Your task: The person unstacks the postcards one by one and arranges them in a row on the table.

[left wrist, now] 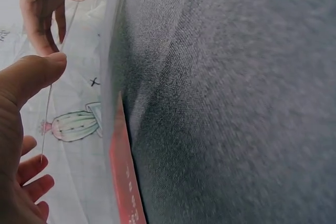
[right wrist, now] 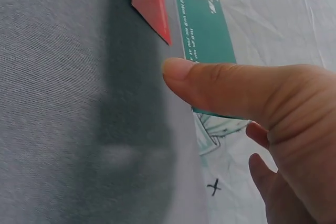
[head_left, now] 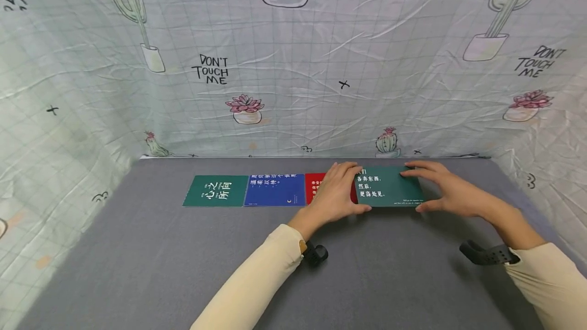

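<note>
Both hands hold a green card with white writing, at its two ends and raised above the grey surface. My left hand has its thumb on the near edge and its fingers at the far edge. My right hand grips the other end the same way; its thumb shows against the card's edge in the right wrist view. Edge-on in the left wrist view, the card looks like a thin line. Beneath it lies a red card, partly hidden by the left hand and the green card.
Left of the red card, a blue card and another green card lie in a row on the grey surface. A cactus-print cloth hangs behind and at both sides. Each wrist wears a black band.
</note>
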`<state>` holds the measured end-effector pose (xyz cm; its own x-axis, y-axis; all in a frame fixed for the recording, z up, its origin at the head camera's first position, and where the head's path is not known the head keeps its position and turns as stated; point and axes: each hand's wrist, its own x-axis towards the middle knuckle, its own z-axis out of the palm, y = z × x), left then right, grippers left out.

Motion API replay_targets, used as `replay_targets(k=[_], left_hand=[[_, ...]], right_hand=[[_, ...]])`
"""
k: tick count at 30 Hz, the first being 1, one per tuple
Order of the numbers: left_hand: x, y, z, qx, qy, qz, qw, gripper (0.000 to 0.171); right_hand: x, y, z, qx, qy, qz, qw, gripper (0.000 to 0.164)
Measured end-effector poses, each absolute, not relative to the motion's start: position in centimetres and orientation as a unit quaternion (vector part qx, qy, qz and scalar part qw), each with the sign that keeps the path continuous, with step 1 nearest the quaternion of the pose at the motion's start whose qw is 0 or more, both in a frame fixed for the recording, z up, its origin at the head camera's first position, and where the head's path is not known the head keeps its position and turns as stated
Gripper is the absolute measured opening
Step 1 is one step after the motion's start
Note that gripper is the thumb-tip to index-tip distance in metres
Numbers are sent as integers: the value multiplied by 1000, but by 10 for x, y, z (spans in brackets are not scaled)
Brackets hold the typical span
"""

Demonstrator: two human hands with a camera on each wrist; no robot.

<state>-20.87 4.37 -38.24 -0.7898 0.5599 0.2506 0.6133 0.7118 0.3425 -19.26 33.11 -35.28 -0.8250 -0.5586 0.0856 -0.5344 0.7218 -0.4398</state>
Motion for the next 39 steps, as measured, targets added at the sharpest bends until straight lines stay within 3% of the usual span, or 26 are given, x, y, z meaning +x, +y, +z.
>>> replay_targets(k=[15, 39], left_hand=[[-220, 68, -396, -279, -929, -236, 50, 83], [-239, 81, -411, -268, -950, -157, 4, 79]], right_hand=[[-213, 350, -348, -260, 935, -220, 97, 79], [-233, 362, -374, -260, 930, -236, 112, 75]])
